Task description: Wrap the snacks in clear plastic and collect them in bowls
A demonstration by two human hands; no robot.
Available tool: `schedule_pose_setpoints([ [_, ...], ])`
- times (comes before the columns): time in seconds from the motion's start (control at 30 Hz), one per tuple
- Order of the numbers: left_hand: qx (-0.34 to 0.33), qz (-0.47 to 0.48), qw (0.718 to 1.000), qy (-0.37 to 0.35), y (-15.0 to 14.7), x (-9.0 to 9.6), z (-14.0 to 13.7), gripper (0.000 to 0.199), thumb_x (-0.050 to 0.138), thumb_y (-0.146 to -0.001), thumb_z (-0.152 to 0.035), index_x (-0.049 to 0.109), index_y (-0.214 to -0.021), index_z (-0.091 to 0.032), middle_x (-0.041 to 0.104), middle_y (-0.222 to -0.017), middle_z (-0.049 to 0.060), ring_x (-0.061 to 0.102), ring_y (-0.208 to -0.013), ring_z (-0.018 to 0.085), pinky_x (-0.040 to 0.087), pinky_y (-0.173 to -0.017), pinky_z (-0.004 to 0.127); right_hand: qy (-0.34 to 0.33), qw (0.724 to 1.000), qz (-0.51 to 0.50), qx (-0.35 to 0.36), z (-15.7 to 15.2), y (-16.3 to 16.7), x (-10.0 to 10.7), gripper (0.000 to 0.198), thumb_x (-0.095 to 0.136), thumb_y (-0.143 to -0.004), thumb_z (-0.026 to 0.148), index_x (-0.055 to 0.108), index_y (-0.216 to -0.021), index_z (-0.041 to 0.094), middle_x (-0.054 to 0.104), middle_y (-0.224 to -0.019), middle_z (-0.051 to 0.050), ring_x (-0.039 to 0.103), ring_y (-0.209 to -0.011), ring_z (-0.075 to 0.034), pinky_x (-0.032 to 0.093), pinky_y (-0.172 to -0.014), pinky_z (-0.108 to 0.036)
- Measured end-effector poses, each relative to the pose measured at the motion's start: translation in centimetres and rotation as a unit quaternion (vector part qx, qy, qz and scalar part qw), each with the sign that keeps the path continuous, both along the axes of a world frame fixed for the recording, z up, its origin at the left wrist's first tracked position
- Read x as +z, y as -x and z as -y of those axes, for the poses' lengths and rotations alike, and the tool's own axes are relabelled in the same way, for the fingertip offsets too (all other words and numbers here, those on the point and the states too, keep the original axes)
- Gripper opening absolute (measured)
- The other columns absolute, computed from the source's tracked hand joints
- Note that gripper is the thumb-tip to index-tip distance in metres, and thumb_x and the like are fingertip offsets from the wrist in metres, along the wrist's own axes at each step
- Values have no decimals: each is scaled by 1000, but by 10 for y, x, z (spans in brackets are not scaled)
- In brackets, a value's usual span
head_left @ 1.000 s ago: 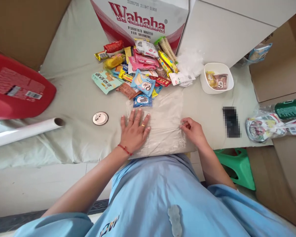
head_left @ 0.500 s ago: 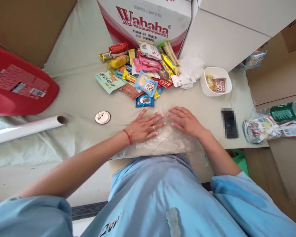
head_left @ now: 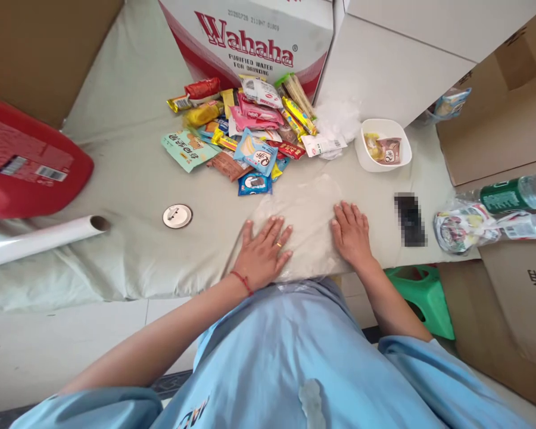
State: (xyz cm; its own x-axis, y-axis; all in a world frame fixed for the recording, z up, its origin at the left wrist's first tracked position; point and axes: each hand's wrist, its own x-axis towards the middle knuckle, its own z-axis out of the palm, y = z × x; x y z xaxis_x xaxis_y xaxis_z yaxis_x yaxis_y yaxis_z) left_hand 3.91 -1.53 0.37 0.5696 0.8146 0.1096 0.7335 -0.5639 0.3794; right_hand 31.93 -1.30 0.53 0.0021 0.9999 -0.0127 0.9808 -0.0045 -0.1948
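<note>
My two hands have just parted. Half a second ago their fingers nearly met over the middle of the clear plastic sheet [head_left: 310, 229]; now my left hand [head_left: 262, 253] lies palm down at its left side and my right hand [head_left: 352, 235] at its right. The fingers of both are stretched out and slightly spread, pressed to nothing but what lies beneath them, and they grip nothing. Under the right fingers I cannot tell where plastic ends and desk [head_left: 134, 190] begins.

The sheet lies on the desk between my hands, right in front of my blue shirt [head_left: 295, 345], its near part reaching the front edge. A moment ago it was rumpled beneath my hands; now its middle is uncovered and looks flatter, so I judge the smoothing well along, though faint creases remain and the clear edges are hard to trace.

Beyond it, the dark blue packet [head_left: 254, 183] at the front of the snack pile [head_left: 256, 113] sits just beside the sheet's far edge; whether they touch, I cannot tell. The pile, the round badge [head_left: 177, 215] and the white bowl [head_left: 381, 167] keep their places.
</note>
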Motion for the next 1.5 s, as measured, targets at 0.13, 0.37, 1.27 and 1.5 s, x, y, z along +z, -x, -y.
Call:
schedule_pose_setpoints([
  [0.13, -80, -48, 995, 29, 44, -10, -54, 56, 41, -106, -48, 42, -160, -31, 34, -172, 10, 32, -160, 29, -4, -129, 65, 6, 1000, 7, 9, 7, -23, 11, 54, 31, -110, 43, 49, -158, 27, 48, -164, -10, 40, -153, -35, 28, -122, -71],
  [0.37, 27, 61, 998, -16, 31, 27, -58, 50, 37, -107, -37, 50, -154, -25, 51, -162, 12, 34, -158, 28, 12, -130, 62, -83, 995, -41, 41, 8, -17, 28, 52, 37, -108, 47, 63, -145, 20, 55, -155, -18, 49, -144, -36, 43, -116, -61],
  [1.27, 50, -16, 998, 21, 27, -6, -42, 57, 40, -108, -48, 40, -162, -31, 32, -172, 8, 29, -161, 30, -6, -128, 68, -74, 955, -153, 242, -189, 80, 82, 39, 66, -93, 42, 61, -125, 20, 64, -126, -11, 56, -119, -33, 48, -105, -50],
  [1.5, 57, 0, 998, 19, 26, -7, -43, 56, 40, -108, -48, 41, -161, -32, 33, -172, 8, 30, -160, 29, -7, -128, 67, -35, 937, -56, 343, -47, 34, 52, 32, 48, -97, 15, 68, -121, 23, 68, -123, -13, 58, -120, -29, 46, -107, -51],
])
